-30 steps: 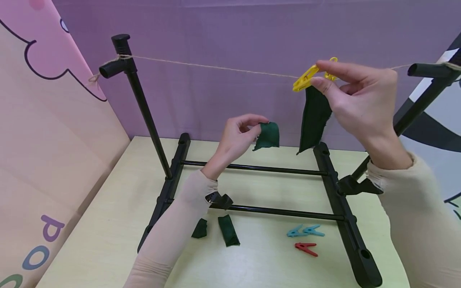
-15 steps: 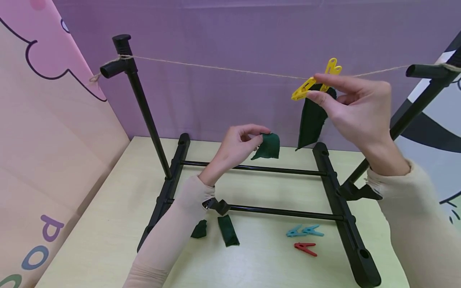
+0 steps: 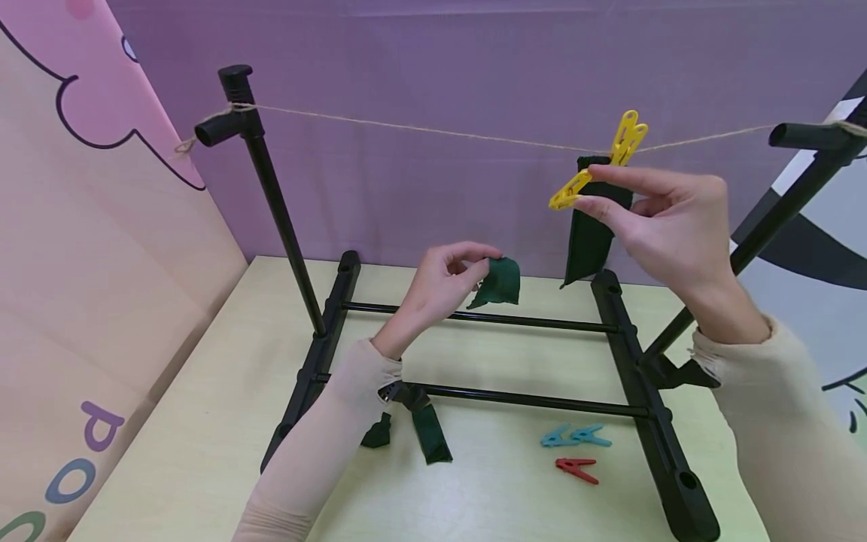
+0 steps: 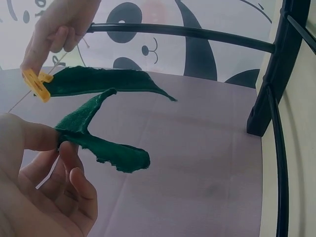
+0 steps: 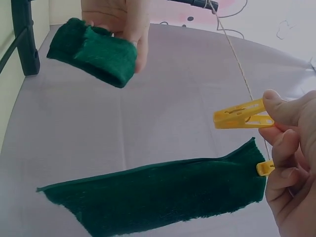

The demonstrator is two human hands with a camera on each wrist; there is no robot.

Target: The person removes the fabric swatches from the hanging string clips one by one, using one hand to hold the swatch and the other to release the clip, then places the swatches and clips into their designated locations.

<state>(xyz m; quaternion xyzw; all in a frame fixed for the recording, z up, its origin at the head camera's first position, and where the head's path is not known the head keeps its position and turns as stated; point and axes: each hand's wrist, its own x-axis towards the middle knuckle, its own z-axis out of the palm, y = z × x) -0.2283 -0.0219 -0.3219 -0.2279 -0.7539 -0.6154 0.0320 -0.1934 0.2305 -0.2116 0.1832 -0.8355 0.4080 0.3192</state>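
Note:
My left hand (image 3: 443, 282) pinches a small dark green cloth piece (image 3: 500, 282) below the string; in the left wrist view the cloth (image 4: 118, 152) hangs folded from thumb and fingertips. Between thumb and forefinger my right hand (image 3: 670, 218) holds a yellow clothespin (image 3: 570, 190), its tip pointing left. Behind that hand a longer green cloth (image 3: 588, 245) hangs from the string (image 3: 433, 132), fixed by a second yellow clothespin (image 3: 628, 138). The right wrist view shows the held clothespin (image 5: 242, 114) apart from the hanging cloth (image 5: 163, 195).
A black frame (image 3: 528, 322) stands on the pale table (image 3: 501, 489), its posts (image 3: 281, 203) bearing the string. On the table lie two green cloth pieces (image 3: 431, 434), two blue clothespins (image 3: 576, 436) and a red clothespin (image 3: 577, 470). A purple backdrop (image 3: 406, 60) rises behind.
My right hand has come down from the string with its yellow clothespin, leaving the other clothespin in plain sight on the string. My left hand has lowered with its cloth.

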